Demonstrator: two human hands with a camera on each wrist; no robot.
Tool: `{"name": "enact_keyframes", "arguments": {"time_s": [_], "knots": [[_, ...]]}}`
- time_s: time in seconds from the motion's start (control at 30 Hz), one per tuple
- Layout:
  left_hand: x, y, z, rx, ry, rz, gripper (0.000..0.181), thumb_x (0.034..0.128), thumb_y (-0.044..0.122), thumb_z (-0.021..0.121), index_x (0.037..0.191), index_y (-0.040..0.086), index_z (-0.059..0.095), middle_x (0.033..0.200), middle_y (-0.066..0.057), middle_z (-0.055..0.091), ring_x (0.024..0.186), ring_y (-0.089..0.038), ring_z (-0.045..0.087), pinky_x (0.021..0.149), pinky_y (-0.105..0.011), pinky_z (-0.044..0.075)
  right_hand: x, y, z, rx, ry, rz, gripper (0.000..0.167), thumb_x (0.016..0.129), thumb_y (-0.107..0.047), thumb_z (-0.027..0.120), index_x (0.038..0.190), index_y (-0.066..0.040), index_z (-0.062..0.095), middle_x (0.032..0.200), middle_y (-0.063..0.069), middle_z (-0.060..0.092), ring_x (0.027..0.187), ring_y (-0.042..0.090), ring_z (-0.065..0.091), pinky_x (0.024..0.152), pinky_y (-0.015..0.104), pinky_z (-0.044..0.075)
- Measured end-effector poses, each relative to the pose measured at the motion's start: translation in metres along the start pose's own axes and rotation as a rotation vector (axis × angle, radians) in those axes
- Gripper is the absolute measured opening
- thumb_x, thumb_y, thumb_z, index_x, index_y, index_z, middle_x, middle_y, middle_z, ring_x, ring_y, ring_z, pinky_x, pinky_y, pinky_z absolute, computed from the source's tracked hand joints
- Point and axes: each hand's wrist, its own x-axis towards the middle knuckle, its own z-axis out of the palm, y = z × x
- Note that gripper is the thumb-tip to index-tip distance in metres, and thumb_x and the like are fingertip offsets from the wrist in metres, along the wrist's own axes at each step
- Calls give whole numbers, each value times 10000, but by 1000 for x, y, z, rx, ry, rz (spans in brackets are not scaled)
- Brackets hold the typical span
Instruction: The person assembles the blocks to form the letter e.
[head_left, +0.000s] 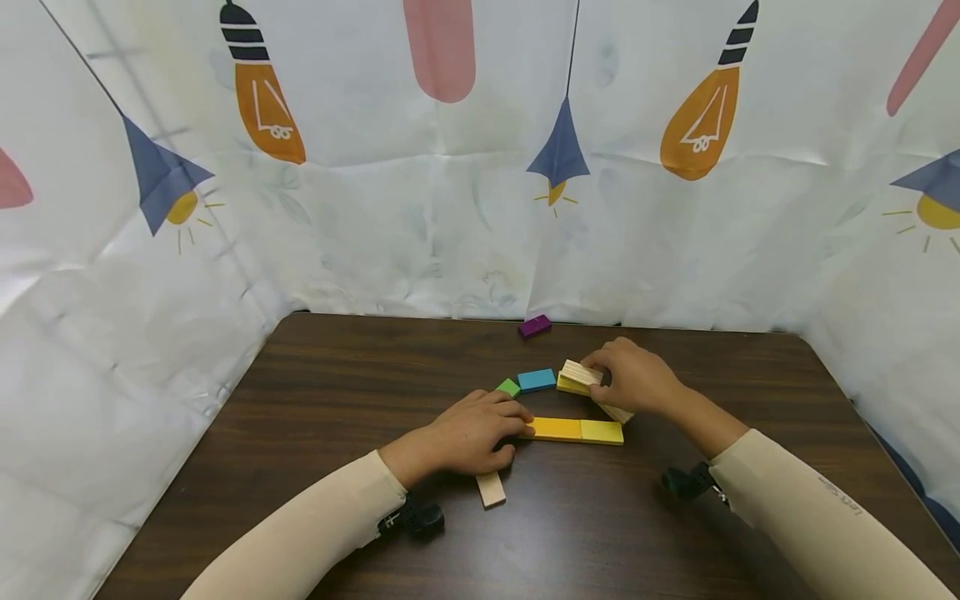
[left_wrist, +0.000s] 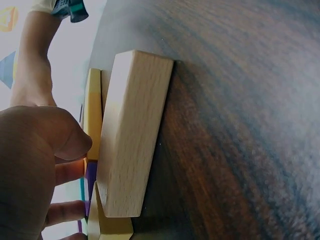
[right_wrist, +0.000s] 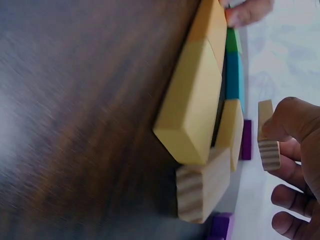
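My right hand point(head_left: 637, 375) pinches a plain wooden block point(right_wrist: 270, 152) between thumb and fingers, raised above a yellow block point(head_left: 572, 386). Below that hand another plain wooden block point(head_left: 617, 412) lies slanted on the table. My left hand point(head_left: 476, 429) rests with fingers extended by the left end of an orange block point(head_left: 557, 428), which sits end to end with a pale yellow block point(head_left: 602, 432). A green block point(head_left: 508, 387) and a blue block point(head_left: 536, 381) lie behind. Near my left thumb is a plain wooden block point(left_wrist: 137, 130); the hand partly covers it in the head view.
A purple block point(head_left: 535, 326) lies at the far edge of the dark wooden table point(head_left: 360, 358). More purple point(right_wrist: 221, 226) shows at the bottom of the right wrist view. A printed white curtain point(head_left: 480, 217) hangs behind the table and along both sides.
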Motion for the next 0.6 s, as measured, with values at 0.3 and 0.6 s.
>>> {"name": "enact_keyframes", "arguments": {"time_s": [0.3, 0.6], "knots": [[1, 0, 0, -7, -10, -5, 346, 995, 279, 599, 1331, 267, 679, 1414, 76, 576, 1315, -175, 489, 1053, -420, 415, -15, -11, 0, 21, 7, -18, 340, 861, -235, 784, 1191, -154, 767, 992, -52, 649, 868, 153, 503, 651, 316, 457], [2, 0, 0, -11, -14, -8, 353, 991, 273, 598, 1334, 265, 680, 1408, 76, 581, 1314, -176, 490, 1062, -422, 410, -27, -18, 3, 22, 13, -48, 351, 841, -257, 809, 1173, -153, 770, 1022, -42, 669, 897, 167, 570, 709, 339, 518]]}}
